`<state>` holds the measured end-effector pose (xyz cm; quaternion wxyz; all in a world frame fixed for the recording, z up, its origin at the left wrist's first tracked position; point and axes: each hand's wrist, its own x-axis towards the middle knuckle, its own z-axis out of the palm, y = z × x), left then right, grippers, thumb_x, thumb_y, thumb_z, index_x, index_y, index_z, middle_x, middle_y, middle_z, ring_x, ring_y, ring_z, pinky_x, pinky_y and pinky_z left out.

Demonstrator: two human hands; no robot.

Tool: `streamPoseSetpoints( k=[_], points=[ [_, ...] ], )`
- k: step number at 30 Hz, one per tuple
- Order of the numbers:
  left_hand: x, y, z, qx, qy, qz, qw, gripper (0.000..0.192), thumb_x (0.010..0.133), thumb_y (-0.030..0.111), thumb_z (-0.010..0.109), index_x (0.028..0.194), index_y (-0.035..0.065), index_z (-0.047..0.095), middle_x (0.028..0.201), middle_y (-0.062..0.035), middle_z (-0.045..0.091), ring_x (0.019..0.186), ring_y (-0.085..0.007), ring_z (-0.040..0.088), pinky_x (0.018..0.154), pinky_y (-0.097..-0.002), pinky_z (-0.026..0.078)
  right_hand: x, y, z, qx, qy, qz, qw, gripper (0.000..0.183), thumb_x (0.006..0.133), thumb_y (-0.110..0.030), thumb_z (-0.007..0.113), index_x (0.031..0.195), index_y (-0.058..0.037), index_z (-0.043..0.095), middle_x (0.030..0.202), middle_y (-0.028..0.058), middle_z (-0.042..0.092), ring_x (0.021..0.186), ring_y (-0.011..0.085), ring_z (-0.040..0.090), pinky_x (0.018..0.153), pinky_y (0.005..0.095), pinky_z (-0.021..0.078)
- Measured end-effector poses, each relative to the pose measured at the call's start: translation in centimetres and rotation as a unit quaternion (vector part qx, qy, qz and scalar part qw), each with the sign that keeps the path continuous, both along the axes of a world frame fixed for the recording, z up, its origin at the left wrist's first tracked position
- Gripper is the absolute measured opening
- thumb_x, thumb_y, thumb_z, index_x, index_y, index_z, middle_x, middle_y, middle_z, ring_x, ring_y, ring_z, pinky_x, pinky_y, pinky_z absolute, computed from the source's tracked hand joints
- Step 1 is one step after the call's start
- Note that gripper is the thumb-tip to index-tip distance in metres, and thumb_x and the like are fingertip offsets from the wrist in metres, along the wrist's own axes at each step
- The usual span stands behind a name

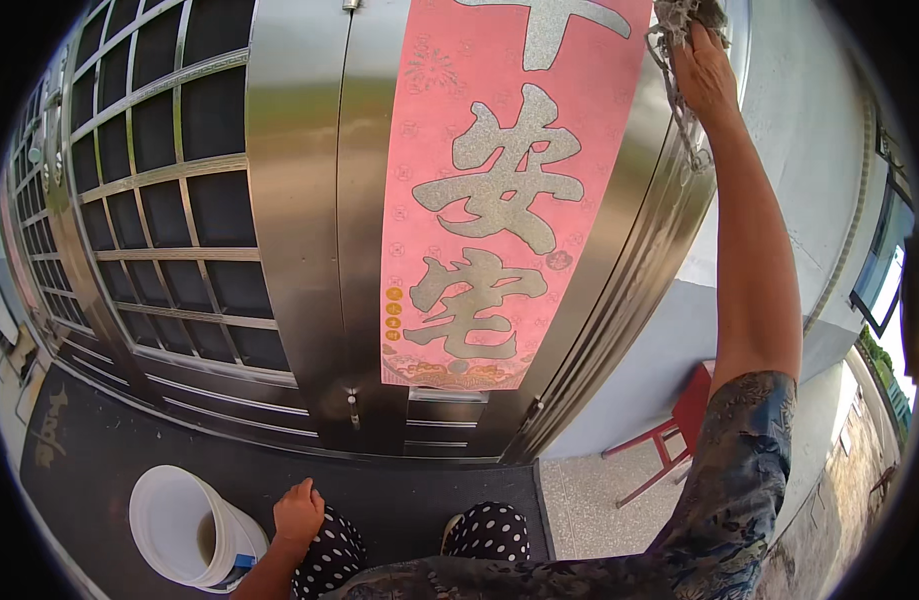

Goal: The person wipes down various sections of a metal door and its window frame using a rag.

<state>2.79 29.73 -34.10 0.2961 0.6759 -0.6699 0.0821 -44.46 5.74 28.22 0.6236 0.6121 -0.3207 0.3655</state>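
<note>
My right hand point(705, 71), raised at the top right, is shut on a frayed grey cloth point(684, 22). The cloth lies against the stainless steel door frame point(680, 161), and a ragged strip of it hangs down below my fingers. Left of it, a pink paper banner point(497, 217) with large silver glitter characters covers the steel door panel point(294, 187). Low in the view, beside my polka-dot trousers, my left hand point(299, 511) has its fingers curled; whether it holds anything cannot be told. A white plastic bucket point(238, 525) with murky liquid at its bottom stands left of that hand.
A dark doormat point(399, 491) lies under the bucket and my feet. A door with metal grilles point(166, 187) stands at the left. A red stool point(684, 420) is by the pale wall point(639, 367) at the right, on speckled flooring point(579, 502). Something blue point(245, 561) is at the bucket's side.
</note>
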Motion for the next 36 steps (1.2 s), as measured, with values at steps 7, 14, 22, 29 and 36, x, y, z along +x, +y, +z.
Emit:
streamPoseSetpoints(
  k=[7,14,22,29,36],
  points=[
    [-0.8,-2.6,-0.1,0.062,0.007,0.033,0.997,0.022,0.079,0.017,0.056,0.095,0.0025,0.062,0.08,-0.0138,0.065,0.068,-0.029,0.064,0.061,-0.0375,0.054,2.5,-6.3,-3.4,-0.082,-0.052,-0.108,0.989,0.026,0.087,-0.014,0.043,0.109,-0.0026,0.05,0.111,0.0247,0.052,0.097,0.0436,0.051,0.081,0.0483,0.0433],
    [-1.6,-4.4,-0.9,0.077,0.001,-0.03,0.997,0.021,0.079,0.015,0.056,0.095,0.0022,0.062,0.08,-0.0137,0.065,0.068,-0.03,0.064,0.063,-0.0382,0.054,2.7,-2.4,-15.0,0.105,-0.164,0.087,0.977,0.022,0.086,-0.012,0.048,0.1,0.0043,0.048,0.102,0.0264,0.053,0.094,0.0452,0.05,0.08,0.0483,0.0413],
    [-1.6,-4.6,-0.4,0.077,-0.017,-0.113,0.99,0.025,0.078,0.016,0.058,0.099,0.0029,0.061,0.087,-0.0137,0.064,0.076,-0.0306,0.064,0.071,-0.0396,0.052,0.3,0.1,-37.8,0.331,-0.19,-0.025,0.924,0.023,0.078,-0.005,0.052,0.099,0.0029,0.051,0.095,0.0222,0.054,0.089,0.0389,0.05,0.079,0.0464,0.0411],
    [-5.4,-7.2,1.3,0.187,0.149,-0.125,0.963,0.031,0.083,0.021,0.052,0.106,0.0023,0.061,0.101,-0.0172,0.064,0.09,-0.0336,0.063,0.079,-0.0423,0.05,-0.8,5.1,-42.3,0.453,-0.195,0.056,0.868,0.039,0.084,-0.004,0.044,0.123,-0.0043,0.049,0.116,0.0218,0.053,0.106,0.0402,0.05,0.089,0.0417,0.0412],
    [-4.4,-7.2,-2.6,0.352,0.045,-0.189,0.916,0.029,0.083,0.02,0.047,0.1,0.0037,0.064,0.099,-0.0187,0.064,0.092,-0.0342,0.062,0.081,-0.044,0.049,9.0,3.9,-19.7,0.258,-0.301,0.277,0.875,0.034,0.088,-0.013,0.042,0.12,-0.0022,0.048,0.106,0.0125,0.059,0.093,0.0181,0.056,0.079,0.0295,0.0434]
  ],
)
